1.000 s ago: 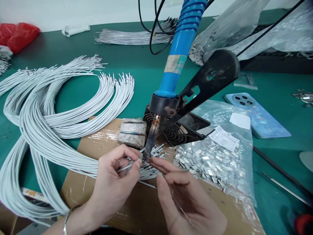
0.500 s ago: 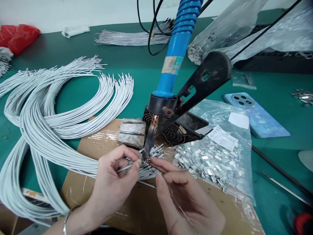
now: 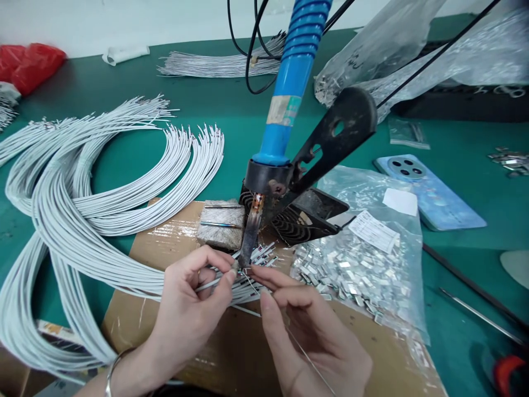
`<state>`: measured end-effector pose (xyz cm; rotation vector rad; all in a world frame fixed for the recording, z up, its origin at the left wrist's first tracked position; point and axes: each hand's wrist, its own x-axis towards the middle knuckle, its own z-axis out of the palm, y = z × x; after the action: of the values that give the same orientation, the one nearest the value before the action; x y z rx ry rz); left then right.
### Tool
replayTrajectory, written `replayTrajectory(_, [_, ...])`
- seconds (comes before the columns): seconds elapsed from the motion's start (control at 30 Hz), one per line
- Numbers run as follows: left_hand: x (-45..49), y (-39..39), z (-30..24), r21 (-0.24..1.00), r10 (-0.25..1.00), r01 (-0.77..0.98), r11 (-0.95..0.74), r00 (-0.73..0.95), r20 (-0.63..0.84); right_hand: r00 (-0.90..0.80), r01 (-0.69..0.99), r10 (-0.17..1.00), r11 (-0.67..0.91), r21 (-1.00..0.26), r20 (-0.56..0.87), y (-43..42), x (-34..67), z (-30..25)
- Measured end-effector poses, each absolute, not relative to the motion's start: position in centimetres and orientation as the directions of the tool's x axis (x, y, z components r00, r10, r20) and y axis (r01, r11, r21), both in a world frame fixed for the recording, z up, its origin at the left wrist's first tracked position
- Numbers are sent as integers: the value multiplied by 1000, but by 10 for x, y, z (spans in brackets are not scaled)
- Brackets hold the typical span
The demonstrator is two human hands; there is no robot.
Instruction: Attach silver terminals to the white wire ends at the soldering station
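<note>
My left hand [image 3: 192, 311] pinches a white wire [image 3: 205, 285] between thumb and forefinger, its end close under the tip of a blue soldering iron [image 3: 295, 77]. The iron leans, tip downward, in a black metal stand [image 3: 330, 132]. Thin solder wire [image 3: 308, 355] runs through my right hand [image 3: 318, 328], gripped by thumb and fingers, and its upper end reaches toward the iron's tip. My right fingertips sit just right of that tip. What lies exactly at the joint is too small to make out. Ends of a bundle of white wires [image 3: 115, 262] lie behind my hands.
A scuffed cardboard sheet [image 3: 231, 353] lies under my hands. Left of the stand is a grey cleaning block [image 3: 222, 237]. To the right are a plastic bag of small metal pieces [image 3: 359, 275], a phone [image 3: 446, 198] and a screwdriver [image 3: 481, 314]. More wires [image 3: 219, 65] lie at the back.
The whole view has shifted slightly, so things appear a little farther left. Both hands keep their grips at the iron's tip; little else differs.
</note>
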<state>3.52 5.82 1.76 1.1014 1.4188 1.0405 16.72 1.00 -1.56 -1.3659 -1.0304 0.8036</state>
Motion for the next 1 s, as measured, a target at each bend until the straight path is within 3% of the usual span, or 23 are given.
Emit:
replayTrajectory(0.4, [36,53,13,974,977,88,208,-67,-202,453,94,887,52,-994,89,9,160,-11])
replayTrajectory(0.77, [34,53,14,975,980,105,197,-51,-193,415,96,907,32,-995,69,8,163,-12])
replayTrajectory(1.0, [36,56,16,974,980,105,200,-38,-197,395,189,901,113,-975,181,10,166,-14])
